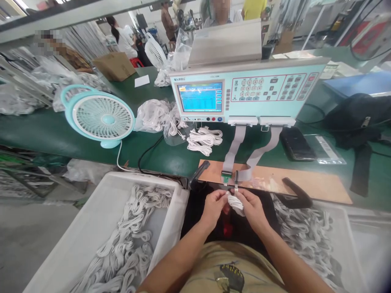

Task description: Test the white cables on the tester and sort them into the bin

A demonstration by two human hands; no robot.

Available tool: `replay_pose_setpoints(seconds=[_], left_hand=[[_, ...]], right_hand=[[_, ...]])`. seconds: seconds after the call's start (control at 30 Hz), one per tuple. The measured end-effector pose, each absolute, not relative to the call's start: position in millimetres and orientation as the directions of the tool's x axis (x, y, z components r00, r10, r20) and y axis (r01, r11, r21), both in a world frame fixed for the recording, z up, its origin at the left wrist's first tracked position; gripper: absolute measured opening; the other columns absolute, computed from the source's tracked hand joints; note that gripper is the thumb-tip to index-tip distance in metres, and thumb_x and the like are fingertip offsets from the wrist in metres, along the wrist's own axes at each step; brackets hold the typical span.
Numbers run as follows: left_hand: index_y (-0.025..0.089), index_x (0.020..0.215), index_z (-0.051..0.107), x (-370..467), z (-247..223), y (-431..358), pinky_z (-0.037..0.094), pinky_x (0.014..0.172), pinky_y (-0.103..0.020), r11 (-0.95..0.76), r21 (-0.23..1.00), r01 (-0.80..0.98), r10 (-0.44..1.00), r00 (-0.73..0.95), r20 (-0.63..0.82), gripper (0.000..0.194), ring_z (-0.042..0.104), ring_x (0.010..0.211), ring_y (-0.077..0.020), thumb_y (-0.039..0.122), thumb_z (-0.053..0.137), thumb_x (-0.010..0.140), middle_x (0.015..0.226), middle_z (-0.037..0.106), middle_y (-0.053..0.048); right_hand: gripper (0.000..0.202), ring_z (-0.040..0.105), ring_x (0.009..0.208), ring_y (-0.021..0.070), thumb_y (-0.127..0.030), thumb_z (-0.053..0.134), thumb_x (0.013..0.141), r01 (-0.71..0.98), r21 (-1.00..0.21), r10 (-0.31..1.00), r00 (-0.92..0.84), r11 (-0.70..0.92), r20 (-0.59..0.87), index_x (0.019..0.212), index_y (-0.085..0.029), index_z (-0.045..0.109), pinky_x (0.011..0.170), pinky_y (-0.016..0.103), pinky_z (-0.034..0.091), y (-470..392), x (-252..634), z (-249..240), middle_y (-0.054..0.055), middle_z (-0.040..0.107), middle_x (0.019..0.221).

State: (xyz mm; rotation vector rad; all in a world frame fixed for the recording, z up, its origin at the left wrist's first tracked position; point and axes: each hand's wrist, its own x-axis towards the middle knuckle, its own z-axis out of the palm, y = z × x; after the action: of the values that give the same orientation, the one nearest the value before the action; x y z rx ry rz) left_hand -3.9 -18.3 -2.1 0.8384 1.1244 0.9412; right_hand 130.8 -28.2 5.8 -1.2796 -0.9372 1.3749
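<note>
A coiled white cable is between my two hands, just below the wooden board's front edge. My left hand pinches one end of it, close under the small green connector board. With its fingers closed, my right hand grips the coil and the other end, which meets the second connector; whether it is fully plugged in I cannot tell. Two grey ribbon cables run from these connectors up to the tester, whose screen is lit blue.
A bin of coiled white cables stands at left, and another bin at right. On the green table are a turquoise fan, bundled white cables and a phone. Clamps hold the wooden board. Several people are in the background.
</note>
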Motion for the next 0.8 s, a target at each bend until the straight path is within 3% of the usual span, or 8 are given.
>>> replay_pose_setpoints(seconds=[0.17, 0.33, 0.43, 0.63, 0.8], left_hand=[[0.014, 0.071, 0.058, -11, -11, -13, 0.035, 0.043, -0.019, 0.319, 0.948, 0.016, 0.906, 0.290, -0.309, 0.036, 0.045, 0.042, -0.0080, 0.048, 0.052, 0.079, 0.048, 0.050, 0.002], [0.015, 0.075, 0.055, -14, -7, -11, 0.037, 0.045, -0.020, 0.277, 0.959, 0.059, 0.887, 0.369, -0.279, 0.038, 0.048, 0.047, -0.0098, 0.051, 0.045, 0.081, 0.053, 0.051, 0.001], [0.015, 0.077, 0.055, -15, 4, -11, 0.038, 0.048, -0.020, 0.242, 0.969, 0.059, 0.882, 0.403, -0.245, 0.035, 0.048, 0.050, -0.0100, 0.047, 0.043, 0.084, 0.060, 0.052, 0.001], [0.015, 0.062, 0.059, -9, 10, -8, 0.039, 0.057, -0.021, 0.132, 0.990, 0.042, 0.979, 0.149, -0.136, 0.027, 0.048, 0.067, -0.0127, 0.034, 0.052, 0.079, 0.075, 0.053, -0.003], [0.014, 0.061, 0.058, -1, 4, -7, 0.035, 0.056, -0.021, 0.156, 0.988, -0.013, 0.986, 0.052, -0.156, 0.028, 0.041, 0.059, -0.0103, 0.034, 0.051, 0.078, 0.059, 0.047, 0.002]], right_hand=[[0.036, 0.053, 0.057, 0.0167, -0.047, 0.064, 0.075, -0.146, -0.964, 0.972, 0.034, -0.224, -0.231, 0.089, -0.014, 0.068, 0.052, 0.025, 0.042, -28, 133, 5, 0.004, 0.063, 0.069], [0.039, 0.052, 0.054, 0.0163, -0.049, 0.066, 0.073, -0.179, -0.952, 0.966, 0.032, -0.248, -0.258, 0.090, -0.014, 0.067, 0.049, 0.025, 0.041, -27, 133, 6, 0.004, 0.062, 0.066], [0.035, 0.050, 0.049, 0.0145, -0.045, 0.069, 0.071, -0.284, -0.906, 0.945, -0.005, -0.314, -0.326, 0.086, -0.015, 0.067, 0.045, 0.023, 0.039, -25, 131, 8, 0.003, 0.061, 0.063], [0.027, 0.054, 0.053, 0.0165, -0.037, 0.076, 0.063, -0.436, -0.843, 0.929, 0.038, -0.315, -0.367, 0.077, -0.015, 0.067, 0.047, 0.024, 0.042, -20, 125, 9, 0.004, 0.063, 0.065], [0.030, 0.059, 0.062, 0.0211, -0.041, 0.077, 0.062, -0.400, -0.861, 0.934, 0.033, -0.314, -0.356, 0.077, -0.016, 0.069, 0.056, 0.029, 0.047, -19, 126, 10, 0.005, 0.065, 0.069]])
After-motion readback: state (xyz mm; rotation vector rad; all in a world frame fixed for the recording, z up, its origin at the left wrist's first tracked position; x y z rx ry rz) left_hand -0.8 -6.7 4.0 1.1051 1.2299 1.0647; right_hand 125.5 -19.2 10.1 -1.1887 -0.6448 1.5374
